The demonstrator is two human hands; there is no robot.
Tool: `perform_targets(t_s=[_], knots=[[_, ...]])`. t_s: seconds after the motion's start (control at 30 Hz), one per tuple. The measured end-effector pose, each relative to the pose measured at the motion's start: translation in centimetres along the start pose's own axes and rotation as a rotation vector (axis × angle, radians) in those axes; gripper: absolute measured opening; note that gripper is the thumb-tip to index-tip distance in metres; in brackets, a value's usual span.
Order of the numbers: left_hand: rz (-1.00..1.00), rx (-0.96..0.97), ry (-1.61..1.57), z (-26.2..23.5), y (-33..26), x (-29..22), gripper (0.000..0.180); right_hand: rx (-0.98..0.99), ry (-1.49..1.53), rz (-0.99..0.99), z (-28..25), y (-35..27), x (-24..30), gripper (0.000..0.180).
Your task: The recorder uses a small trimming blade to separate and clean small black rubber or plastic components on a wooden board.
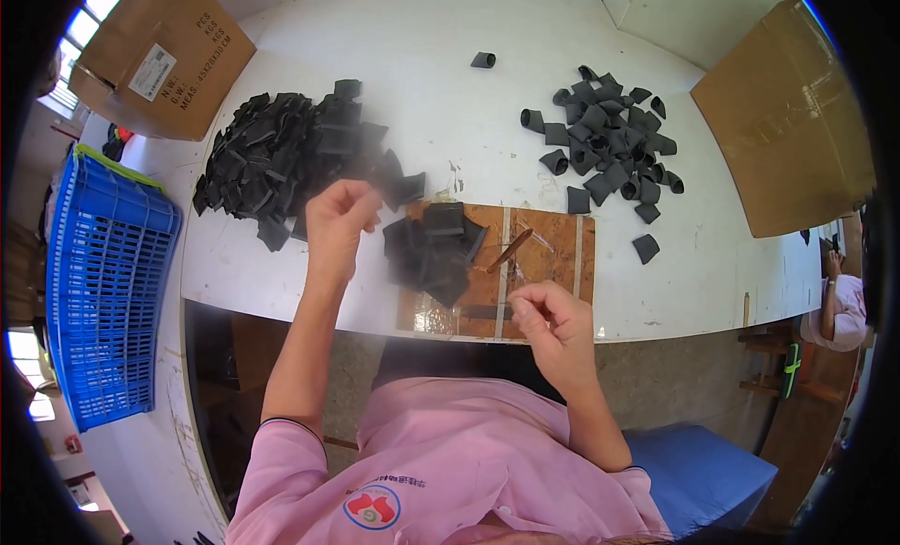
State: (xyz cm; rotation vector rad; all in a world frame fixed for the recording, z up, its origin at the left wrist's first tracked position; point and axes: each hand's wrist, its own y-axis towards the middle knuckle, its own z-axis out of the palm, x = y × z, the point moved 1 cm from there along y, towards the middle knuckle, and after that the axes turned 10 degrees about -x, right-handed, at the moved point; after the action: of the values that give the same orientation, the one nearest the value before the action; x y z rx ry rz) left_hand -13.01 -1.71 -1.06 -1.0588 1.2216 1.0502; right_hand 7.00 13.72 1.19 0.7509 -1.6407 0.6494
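My left hand is closed, thumb against curled fingers, beside a heap of flat black pieces that look like foam or fabric. Anything in its pinch is too small or hidden to make out. A smaller stack of black pieces lies on a brown board crossed by strips of tape. On that board rests a slim brown stick-like tool. Over the board's near right edge, my right hand is pinched with its fingers curled; what they hold, if anything, does not show.
Black tube-shaped pieces lie loosely piled at the far right of the white table; one tube sits apart. Cardboard boxes stand at left and right. A blue plastic basket is at far left; another person is at right.
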Motion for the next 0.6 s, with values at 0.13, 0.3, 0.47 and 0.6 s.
perform_targets(t_s=[0.13,0.3,0.47,0.6], knots=[[-0.112,0.120,-0.131,1.8,-6.1,-2.0,0.005,-0.028,-0.045,-0.350,1.9,0.3,2.8,0.008],[-0.163,0.206,-0.193,4.8,-10.8,-3.9,0.007,-0.150,-0.022,-0.524,2.8,0.5,3.3,0.015],[0.449,-0.001,0.272,7.0,-12.0,-1.0,0.010,-0.292,-0.226,-0.675,2.2,0.5,2.1,0.014],[0.175,-0.146,0.049,8.1,-12.0,-1.4,0.010,-0.400,-0.314,-0.656,1.9,0.6,1.2,0.017]])
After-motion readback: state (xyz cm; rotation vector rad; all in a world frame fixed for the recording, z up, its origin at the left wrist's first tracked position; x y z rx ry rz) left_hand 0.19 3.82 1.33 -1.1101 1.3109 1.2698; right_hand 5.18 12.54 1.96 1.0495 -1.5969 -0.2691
